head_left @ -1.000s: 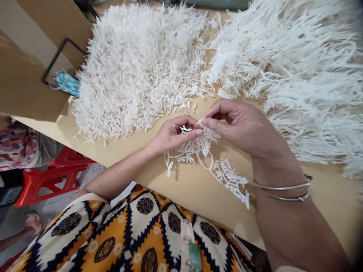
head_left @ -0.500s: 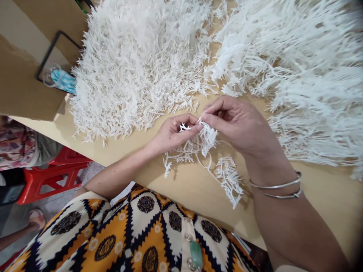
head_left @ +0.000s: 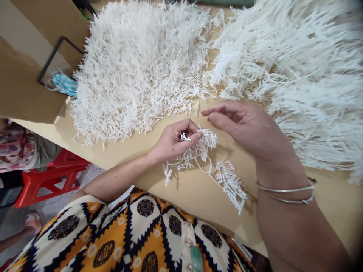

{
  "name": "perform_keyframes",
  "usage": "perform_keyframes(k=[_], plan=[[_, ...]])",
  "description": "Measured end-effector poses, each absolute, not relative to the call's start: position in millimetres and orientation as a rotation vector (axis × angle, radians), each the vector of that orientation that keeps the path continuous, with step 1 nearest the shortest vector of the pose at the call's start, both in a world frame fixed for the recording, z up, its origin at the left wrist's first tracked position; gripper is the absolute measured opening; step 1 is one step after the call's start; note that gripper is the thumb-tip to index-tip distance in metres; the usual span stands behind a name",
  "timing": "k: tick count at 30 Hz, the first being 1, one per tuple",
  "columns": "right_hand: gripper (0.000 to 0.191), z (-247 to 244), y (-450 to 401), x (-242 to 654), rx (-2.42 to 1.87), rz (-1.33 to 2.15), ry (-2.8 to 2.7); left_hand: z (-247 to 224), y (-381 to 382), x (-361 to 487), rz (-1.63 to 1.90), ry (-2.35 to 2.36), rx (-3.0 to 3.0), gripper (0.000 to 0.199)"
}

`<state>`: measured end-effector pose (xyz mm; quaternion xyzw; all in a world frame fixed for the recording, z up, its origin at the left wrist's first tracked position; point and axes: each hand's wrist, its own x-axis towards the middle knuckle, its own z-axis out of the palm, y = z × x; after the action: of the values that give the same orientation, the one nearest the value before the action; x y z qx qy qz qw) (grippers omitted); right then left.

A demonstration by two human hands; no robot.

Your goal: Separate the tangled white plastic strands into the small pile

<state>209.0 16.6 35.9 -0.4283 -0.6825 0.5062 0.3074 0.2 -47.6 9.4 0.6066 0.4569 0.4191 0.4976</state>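
Note:
My left hand [head_left: 178,139] pinches a white branched plastic strand [head_left: 208,138] between thumb and fingers. The strand's bristly tips stick out past the fingertips and hang below the hand to the table. To the right, a thin stem joins it to another bristly white cluster [head_left: 229,181] lying on the tabletop. My right hand [head_left: 241,124] hovers just right of the left one, apart from the strand, its thumb and index finger spread with nothing visible between them. A silver bangle [head_left: 286,190] is on the right wrist.
A large pile of short white sprigs [head_left: 141,68] covers the table [head_left: 181,204] beyond my left hand. Longer white strands [head_left: 312,105] are heaped at the right. A cardboard box [head_left: 31,83] stands at the left edge, above a red stool [head_left: 53,179] beside another person.
My right hand has let go of the strand tip and moved right, its thumb and finger parting. The left hand keeps its pinch; the view has shifted slightly.

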Motion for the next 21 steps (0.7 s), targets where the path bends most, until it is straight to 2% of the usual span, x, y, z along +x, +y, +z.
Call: perform_keyframes(k=[2,5,9,16,19,21], plan=[[0.034,45.2,16.5,215.3,-1.088,1.393,-1.981,8.0,-46.8,0.3,1.027,1.136,1.473,0.036],[0.019,57.3,14.6,218.8,-1.093,1.348,-2.13,6.8,-47.5,1.4,1.01,1.149,1.488,0.039],[0.011,61.1,9.4,210.3,-1.097,1.206,-2.178,9.2,-48.5,1.0,0.998,1.127,1.497,0.036],[0.016,27.4,5.7,184.4,-1.167,0.684,-2.091,13.5,-42.8,-6.9,0.967,1.078,1.499,0.035],[0.014,12.5,14.5,187.4,-1.28,0.612,-1.985,12.6,-44.4,-6.4,0.893,0.963,1.586,0.029],[0.009,7.4,20.5,191.7,-1.291,0.686,-1.915,11.6,-45.1,-5.0,0.905,0.966,1.605,0.029]])
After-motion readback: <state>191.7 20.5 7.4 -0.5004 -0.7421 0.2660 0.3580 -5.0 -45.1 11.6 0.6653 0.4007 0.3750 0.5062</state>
